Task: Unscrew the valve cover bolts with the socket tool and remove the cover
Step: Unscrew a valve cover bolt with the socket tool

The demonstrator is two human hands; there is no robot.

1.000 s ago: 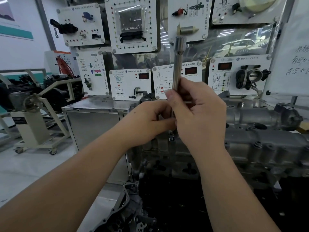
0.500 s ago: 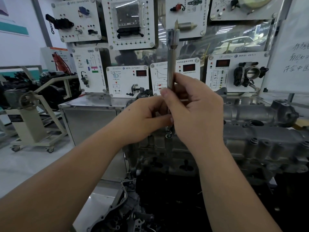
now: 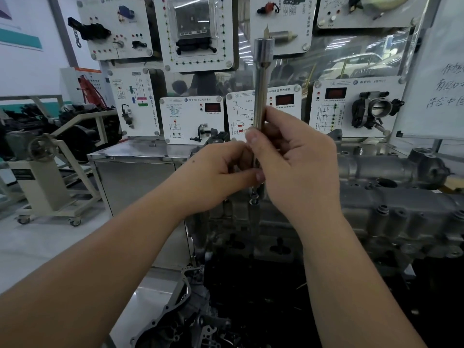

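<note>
While both hands meet in front of my chest, the socket tool [image 3: 260, 91] stands upright between them, wide socket end at the top, thin shaft running down into my fingers. Right hand [image 3: 296, 167]: grip pinching the shaft, thumb tip on the near side, fingers curled behind it. Left hand [image 3: 216, 172]: grip curled onto the lower part of the shaft just under the right thumb; thumb lies along the front, the exact finger contact is hidden behind the right hand.

Below the hands a bolt [image 3: 254, 197] shows under the shaft's lower end, sitting at the near left corner of the valve cover [image 3: 391, 199]. Whether the tool is seated on it I cannot tell; my right palm covers that spot. Cover is grey cast metal, lying on top of the engine [image 3: 251, 237] and stretching off to my right, with round bosses along its near edge.

Behind: wall of white training panels [image 3: 198, 28] with mounted parts and red displays. Steel cabinet [image 3: 135, 177] to the left of the engine. Further left, a cream engine stand [image 3: 50, 187] on casters. Whiteboard [image 3: 447, 79] with handwriting at the right edge.
</note>
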